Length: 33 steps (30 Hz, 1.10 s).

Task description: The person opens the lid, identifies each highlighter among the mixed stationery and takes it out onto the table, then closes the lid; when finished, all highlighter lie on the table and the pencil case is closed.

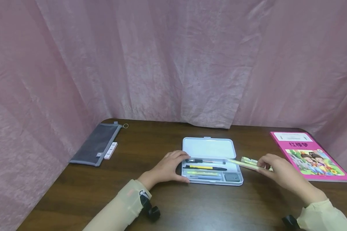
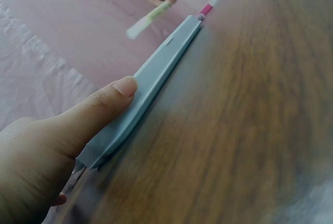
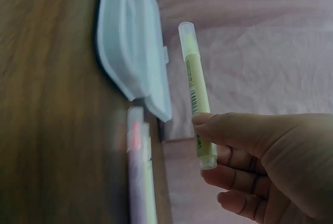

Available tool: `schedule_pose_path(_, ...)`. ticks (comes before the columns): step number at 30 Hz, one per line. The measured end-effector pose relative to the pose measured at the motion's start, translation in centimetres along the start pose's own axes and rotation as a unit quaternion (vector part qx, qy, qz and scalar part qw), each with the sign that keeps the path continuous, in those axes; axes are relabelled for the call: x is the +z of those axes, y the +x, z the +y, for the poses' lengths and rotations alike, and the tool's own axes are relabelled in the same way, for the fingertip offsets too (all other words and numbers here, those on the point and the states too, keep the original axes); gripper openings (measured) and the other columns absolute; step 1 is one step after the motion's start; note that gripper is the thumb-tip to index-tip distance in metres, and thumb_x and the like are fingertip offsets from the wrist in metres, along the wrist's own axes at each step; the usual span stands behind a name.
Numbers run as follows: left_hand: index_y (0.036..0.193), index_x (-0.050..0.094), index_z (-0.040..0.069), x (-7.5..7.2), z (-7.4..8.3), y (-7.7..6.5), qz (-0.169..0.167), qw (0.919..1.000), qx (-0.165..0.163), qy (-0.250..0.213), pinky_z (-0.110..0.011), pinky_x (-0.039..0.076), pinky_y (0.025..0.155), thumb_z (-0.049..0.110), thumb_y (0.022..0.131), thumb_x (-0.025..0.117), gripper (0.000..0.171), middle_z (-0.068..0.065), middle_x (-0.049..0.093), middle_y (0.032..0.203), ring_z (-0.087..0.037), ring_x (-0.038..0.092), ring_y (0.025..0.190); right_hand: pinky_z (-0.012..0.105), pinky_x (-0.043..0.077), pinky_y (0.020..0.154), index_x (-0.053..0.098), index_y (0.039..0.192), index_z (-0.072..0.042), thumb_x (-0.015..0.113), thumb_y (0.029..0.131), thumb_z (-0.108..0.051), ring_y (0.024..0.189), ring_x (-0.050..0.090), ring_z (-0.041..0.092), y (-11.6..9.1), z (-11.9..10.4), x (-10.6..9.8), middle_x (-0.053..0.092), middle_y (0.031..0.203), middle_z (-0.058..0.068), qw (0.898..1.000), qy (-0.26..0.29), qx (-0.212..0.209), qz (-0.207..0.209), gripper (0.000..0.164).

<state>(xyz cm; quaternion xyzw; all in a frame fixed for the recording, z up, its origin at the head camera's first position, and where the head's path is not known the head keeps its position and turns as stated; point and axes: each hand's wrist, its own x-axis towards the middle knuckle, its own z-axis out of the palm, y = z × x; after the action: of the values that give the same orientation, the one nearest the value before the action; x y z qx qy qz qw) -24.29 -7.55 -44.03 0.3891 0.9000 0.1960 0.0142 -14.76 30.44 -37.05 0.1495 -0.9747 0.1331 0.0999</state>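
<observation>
An open light-blue pencil box (image 1: 209,148) lies on the table, its lid tipped back. My left hand (image 1: 170,167) grips the box's left end, thumb on the front edge and fingers toward the back. In the box are a black pen (image 1: 205,161), a yellow-and-black pen (image 1: 206,167), several slim pens in the front compartment and a dark grey eraser (image 1: 232,177). My right hand (image 1: 280,170) pinches a pale yellow highlighter (image 3: 196,86) near one end; its clear-capped end points over the box's right side.
More highlighters (image 3: 136,177) lie on the table right of the box. A pink book (image 1: 309,157) lies at the far right. To the left are a grey zip pouch (image 1: 93,144) and a small white box (image 1: 111,150). Pink curtains hang behind the table.
</observation>
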Motion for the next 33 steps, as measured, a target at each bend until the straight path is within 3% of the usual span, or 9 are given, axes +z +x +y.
schedule_pose_path(2, 0.141, 0.046, 0.023, 0.0, 0.0, 0.0, 0.0, 1.0, 0.001, -0.001, -0.045, 0.029, 0.116, 0.068, 0.071, 0.07, 0.086, 0.002, 0.045, 0.145, -0.019, 0.036, 0.139, 0.022, 0.042, 0.058, 0.063, 0.081, -0.019, 0.078, 0.077, -0.015, 0.07, 0.048, 0.004, -0.4, 0.5, 0.3, 0.055, 0.075, -0.011, 1.0, 0.0, 0.001, 0.002, 0.016)
schedule_pose_path(10, 0.141, 0.046, 0.024, 0.1, 0.0, -0.1, 0.0, 1.0, 0.001, -0.003, -0.045, 0.029, 0.116, 0.069, 0.071, 0.07, 0.087, 0.002, 0.045, 0.145, -0.018, 0.035, 0.139, 0.02, 0.041, 0.055, 0.06, 0.077, -0.02, 0.081, 0.071, -0.007, 0.067, 0.043, -0.006, -1.6, 2.8, 1.6, 0.051, 0.073, -0.016, 0.996, -0.009, -0.053, 0.077, 0.025)
schedule_pose_path(18, 0.141, 0.046, 0.024, 0.0, 0.1, 0.0, -0.002, 1.0, 0.0, -0.003, -0.045, 0.029, 0.116, 0.069, 0.071, 0.07, 0.086, 0.002, 0.045, 0.145, -0.018, 0.035, 0.139, 0.02, 0.037, 0.055, 0.061, 0.079, -0.019, 0.08, 0.073, -0.008, 0.066, 0.037, -0.007, -2.6, 4.4, 2.3, 0.049, 0.072, -0.014, 0.999, -0.01, -0.018, 0.046, 0.023)
schedule_pose_path(33, 0.141, 0.046, 0.024, 0.0, 0.0, 0.0, 0.002, 1.0, 0.005, -0.002, -0.045, 0.03, 0.116, 0.067, 0.071, 0.071, 0.085, 0.002, 0.046, 0.145, -0.018, 0.036, 0.139, 0.021, 0.038, 0.055, 0.062, 0.079, -0.018, 0.079, 0.075, -0.011, 0.065, 0.038, -0.004, -2.7, 5.5, 2.9, 0.049, 0.07, -0.011, 1.0, -0.025, -0.004, 0.018, 0.019)
